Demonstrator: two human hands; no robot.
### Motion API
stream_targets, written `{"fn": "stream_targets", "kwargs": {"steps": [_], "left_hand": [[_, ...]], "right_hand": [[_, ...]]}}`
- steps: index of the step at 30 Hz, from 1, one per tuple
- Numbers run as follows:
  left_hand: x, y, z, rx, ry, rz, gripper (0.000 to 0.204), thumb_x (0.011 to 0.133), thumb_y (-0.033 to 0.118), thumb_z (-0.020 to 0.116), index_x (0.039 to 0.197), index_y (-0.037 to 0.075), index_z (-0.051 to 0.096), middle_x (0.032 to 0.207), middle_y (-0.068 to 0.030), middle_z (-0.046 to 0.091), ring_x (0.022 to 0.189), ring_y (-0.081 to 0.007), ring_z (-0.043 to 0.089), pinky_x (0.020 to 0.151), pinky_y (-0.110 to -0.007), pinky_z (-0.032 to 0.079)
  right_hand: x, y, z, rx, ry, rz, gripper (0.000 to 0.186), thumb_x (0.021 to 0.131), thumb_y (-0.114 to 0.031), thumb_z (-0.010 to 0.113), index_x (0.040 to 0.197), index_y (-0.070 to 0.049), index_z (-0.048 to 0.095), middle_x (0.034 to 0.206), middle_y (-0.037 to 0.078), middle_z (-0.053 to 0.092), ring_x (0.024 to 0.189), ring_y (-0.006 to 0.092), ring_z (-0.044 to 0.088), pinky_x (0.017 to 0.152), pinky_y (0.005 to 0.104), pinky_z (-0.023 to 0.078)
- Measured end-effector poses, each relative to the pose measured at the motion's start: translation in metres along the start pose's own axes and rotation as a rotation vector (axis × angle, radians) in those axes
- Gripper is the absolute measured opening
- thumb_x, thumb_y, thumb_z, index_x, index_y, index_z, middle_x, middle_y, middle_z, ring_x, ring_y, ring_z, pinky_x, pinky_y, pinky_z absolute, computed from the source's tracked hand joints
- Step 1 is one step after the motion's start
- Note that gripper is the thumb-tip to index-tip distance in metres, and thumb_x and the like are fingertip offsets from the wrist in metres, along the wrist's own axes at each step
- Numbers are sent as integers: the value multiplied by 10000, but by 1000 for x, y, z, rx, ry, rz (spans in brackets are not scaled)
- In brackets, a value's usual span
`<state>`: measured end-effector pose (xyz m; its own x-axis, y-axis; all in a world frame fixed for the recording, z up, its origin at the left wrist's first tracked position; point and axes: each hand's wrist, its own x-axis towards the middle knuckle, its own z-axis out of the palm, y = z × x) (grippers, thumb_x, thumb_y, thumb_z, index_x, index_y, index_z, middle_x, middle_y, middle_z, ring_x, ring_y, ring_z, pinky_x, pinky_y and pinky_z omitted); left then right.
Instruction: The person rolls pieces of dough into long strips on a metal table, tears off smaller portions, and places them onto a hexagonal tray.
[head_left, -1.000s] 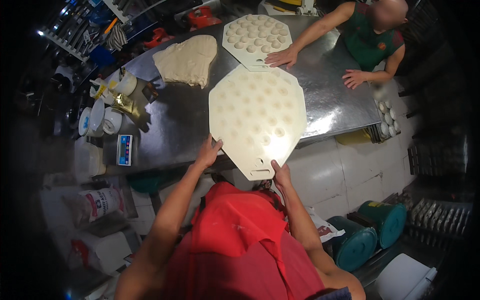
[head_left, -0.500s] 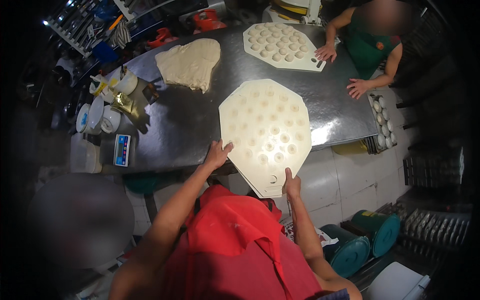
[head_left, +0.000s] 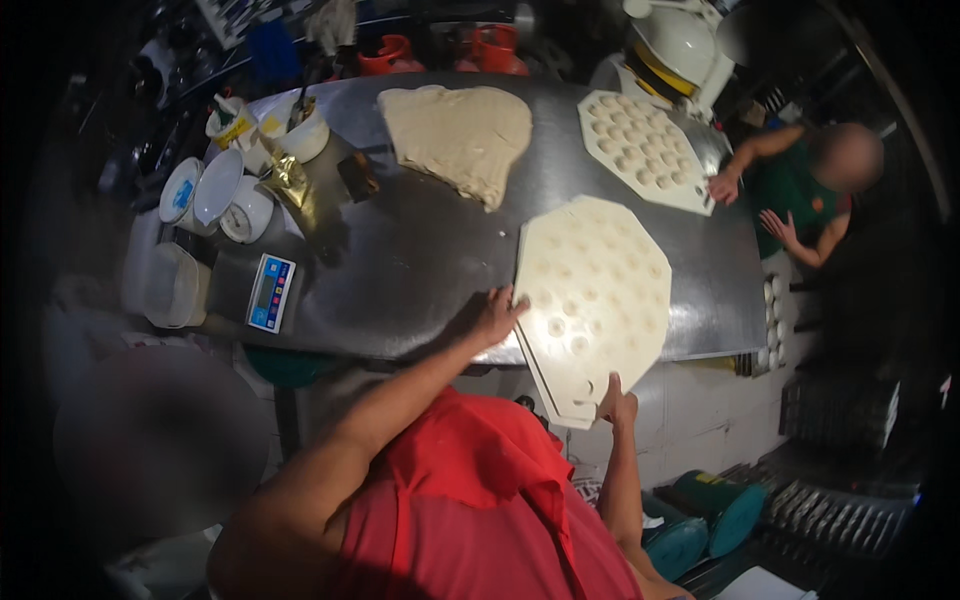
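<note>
A cream octagonal tray with round dimples lies on the steel table, its near end overhanging the front edge. My left hand rests flat against the tray's left edge. My right hand grips the overhanging near corner from below. The tray looks like a stack of two or three thin plates. A large flat sheet of dough lies at the far middle of the table.
A second dimpled tray filled with dough balls sits far right, touched by another person's hand. A digital scale, white bowls, tubs and a plastic container crowd the left end. Blue-green drums stand on the floor at right.
The view has swung right, so table and tray now appear further right. My hands keep their hold on the dimpled tray, which lies flatter on the table.
</note>
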<state>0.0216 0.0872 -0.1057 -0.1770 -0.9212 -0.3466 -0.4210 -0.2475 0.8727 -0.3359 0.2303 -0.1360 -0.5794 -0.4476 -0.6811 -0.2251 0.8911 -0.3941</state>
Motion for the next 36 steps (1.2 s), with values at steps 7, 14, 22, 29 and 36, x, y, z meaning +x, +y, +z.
{"fn": "stream_targets", "kwargs": {"steps": [7,14,22,29,36], "left_hand": [[-94,-26,-112,-56,254,298,673,1015,279,760,1555,28,447,1359,-215,599,1263,-353,624,1091,-471,502],[-146,-122,-212,-60,567,55,363,972,238,809,1197,37,609,1118,-173,639,1034,-326,666,919,-446,541],[-151,-138,-245,-124,643,-287,395,971,333,819,1189,60,635,1071,-99,679,979,-241,673,873,-406,552],[-80,-137,-265,-272,606,-303,410,1001,349,791,1240,44,656,1066,-121,751,987,-240,732,914,-392,570],[47,-130,-323,-423,816,-22,399,1041,296,769,1314,38,634,1157,-114,756,1022,-201,729,913,-368,572]], "right_hand": [[-93,-138,66,14,182,-709,486,1044,-271,730,1378,46,575,1135,245,709,867,313,747,761,409,589],[-160,-371,320,-363,-350,-1361,239,951,-158,752,1096,33,741,974,219,767,913,344,766,817,409,583],[-245,-523,510,-863,-5,-1476,762,946,-441,762,1439,69,482,1414,289,567,1299,463,577,1081,519,517],[-176,-536,503,-1061,-54,-1590,757,943,-435,765,1401,98,486,1275,280,619,1149,455,652,987,516,569],[-144,-497,421,-471,-528,-1801,631,951,-254,773,1385,104,488,1328,378,637,1174,518,687,954,526,581]]}}
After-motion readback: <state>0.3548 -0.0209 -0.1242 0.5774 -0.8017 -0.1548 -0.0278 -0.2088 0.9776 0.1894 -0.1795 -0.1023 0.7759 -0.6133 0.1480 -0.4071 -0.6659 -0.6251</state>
